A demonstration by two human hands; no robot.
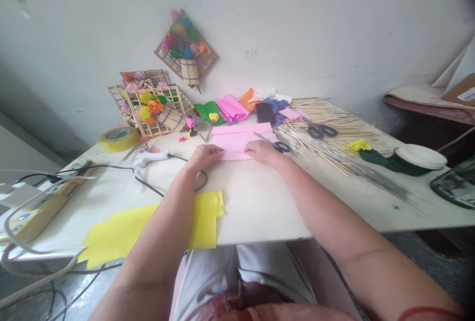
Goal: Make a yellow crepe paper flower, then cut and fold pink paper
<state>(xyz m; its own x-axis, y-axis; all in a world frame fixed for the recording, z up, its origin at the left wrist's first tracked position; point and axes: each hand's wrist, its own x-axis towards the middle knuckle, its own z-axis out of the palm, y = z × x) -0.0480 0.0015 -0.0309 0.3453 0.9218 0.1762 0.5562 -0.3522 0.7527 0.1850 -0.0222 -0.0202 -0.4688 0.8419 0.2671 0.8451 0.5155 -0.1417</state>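
Observation:
A sheet of light pink crepe paper (241, 139) lies flat on the white table, with a crease along its far side and a narrow fold along its near edge. My left hand (207, 156) pinches the near left corner of it. Farther right along the same edge, the curled fingers of my right hand (261, 152) grip the fold. Black-handled scissors (281, 147) lie just beyond my right hand, one blade pointing over the paper. Yellow crepe paper (204, 219) lies partly under my left forearm at the table's front edge.
A white glue gun (150, 158) with its cord lies left, near tape (118, 139) and a power strip (55, 197). Bamboo sticks (326, 118), metal wires (356, 175) and black scissors (322, 131) spread right. Flower-decorated stick frames (148, 103) lean at the wall.

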